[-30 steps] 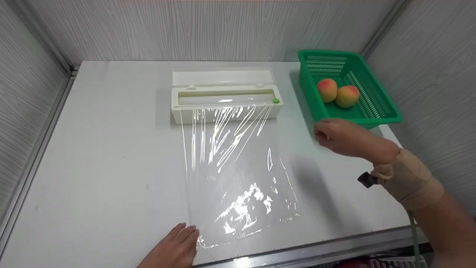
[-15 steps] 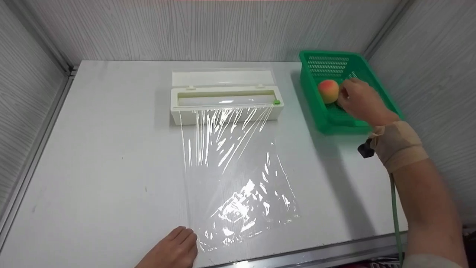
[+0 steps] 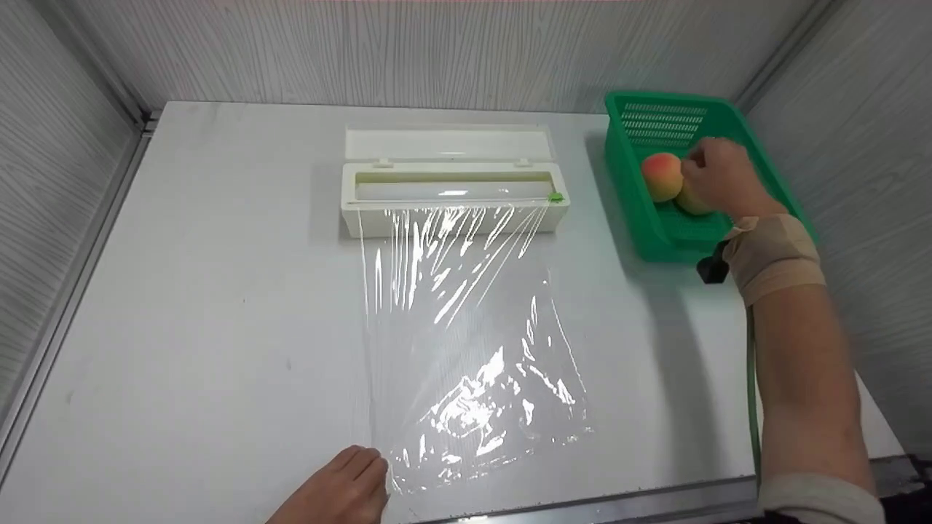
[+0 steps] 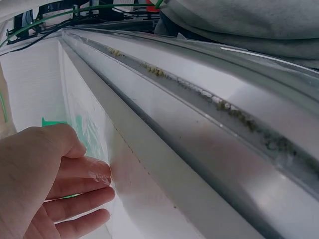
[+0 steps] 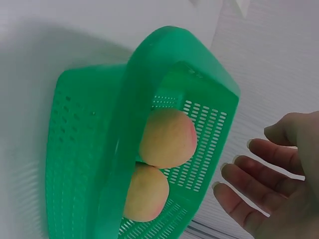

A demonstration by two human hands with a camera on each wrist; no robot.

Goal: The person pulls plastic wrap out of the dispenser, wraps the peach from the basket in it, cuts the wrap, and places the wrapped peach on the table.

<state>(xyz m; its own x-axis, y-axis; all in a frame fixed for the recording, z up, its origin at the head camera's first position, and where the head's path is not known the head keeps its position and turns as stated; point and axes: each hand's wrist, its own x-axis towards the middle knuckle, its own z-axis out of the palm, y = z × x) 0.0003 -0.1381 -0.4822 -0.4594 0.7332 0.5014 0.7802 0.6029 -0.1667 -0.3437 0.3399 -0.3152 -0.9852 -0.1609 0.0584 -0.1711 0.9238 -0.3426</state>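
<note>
Clear plastic wrap (image 3: 451,342) stretches from a white dispenser box (image 3: 451,218) toward the table's front edge. Its near left corner is at my left hand (image 3: 342,484); in the left wrist view that hand (image 4: 55,184) has a wisp of film at its index finger, close to the thumb, and seems to pinch it. My right hand (image 3: 724,175) hovers over a green basket (image 3: 655,244). Two peaches lie in it, the left peach (image 3: 662,177) in plain sight and the right peach (image 3: 692,200) partly covered by the hand. The right wrist view shows that hand (image 5: 274,179) with loosely bent fingers, holding nothing.
The dispenser's lid (image 3: 448,144) is raised at the back, and a green slider (image 3: 555,197) sits at its right end. A metal edge (image 3: 626,509) borders the table's front. Grey panels (image 3: 437,54) enclose the back and sides.
My right hand has travelled from beside the basket's front rim to above the peaches inside. The left hand's fingers have drawn in at the wrap's corner. The head view has shifted slightly.
</note>
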